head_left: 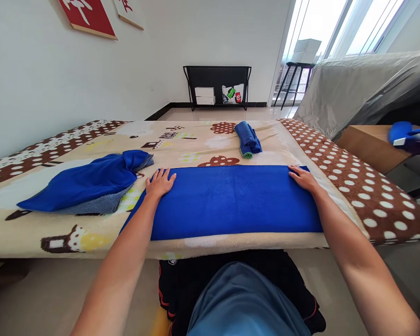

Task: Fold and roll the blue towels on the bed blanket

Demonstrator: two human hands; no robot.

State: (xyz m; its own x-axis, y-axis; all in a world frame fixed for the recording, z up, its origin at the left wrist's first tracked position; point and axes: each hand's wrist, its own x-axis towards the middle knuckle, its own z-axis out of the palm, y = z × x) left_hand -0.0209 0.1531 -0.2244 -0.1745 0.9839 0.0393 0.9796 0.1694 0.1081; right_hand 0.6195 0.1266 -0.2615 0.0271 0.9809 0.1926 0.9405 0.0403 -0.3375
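Observation:
A blue towel [231,200] lies folded into a long flat band across the near edge of the bed [98,233]. My left hand [160,181] rests flat on its far left corner, fingers spread. My right hand [301,177] lies flat on its far right corner, fingers stretched out. Neither hand grips anything. A rolled blue towel [248,139] with a green end lies farther back on the bed. To the left, a loose heap of blue and grey cloth [87,184] sits beside my left hand.
The bed wears a cream patterned blanket with brown dotted borders [367,186]. A wooden side table [367,144] with blue items stands at right, beside plastic-covered furniture [357,88]. A black rack [217,86] stands at the far wall. A white wall runs along the left.

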